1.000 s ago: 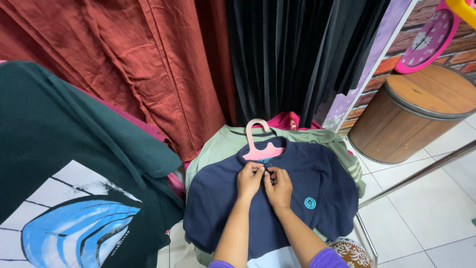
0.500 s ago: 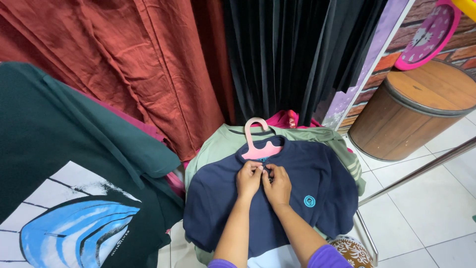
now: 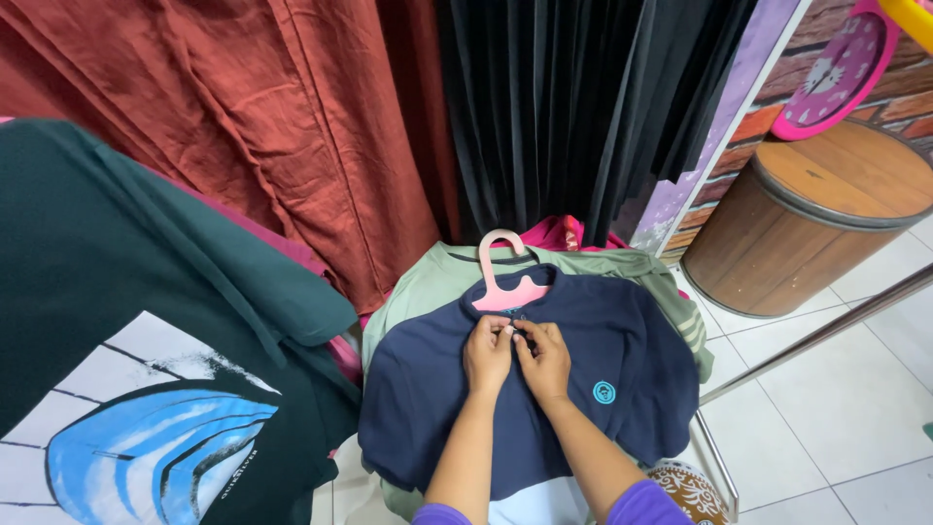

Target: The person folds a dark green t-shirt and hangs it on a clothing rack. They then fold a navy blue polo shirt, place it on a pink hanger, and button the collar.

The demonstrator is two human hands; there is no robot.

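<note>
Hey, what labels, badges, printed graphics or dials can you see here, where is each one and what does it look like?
Round badge: on the navy shirt, beside the right hand; small, teal.
Printed graphic: on the dark green shirt, lower left; blue curved shape on white.
Wall clock: upper right, against brick; round, pink rim, pale face.

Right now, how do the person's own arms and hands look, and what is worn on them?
Both forearms are bare. The left hand and right hand wear no gloves; no ring or watch is visible. At the bottom edge, purple sleeves begin near the elbows. The fingers are uncovered.
</note>
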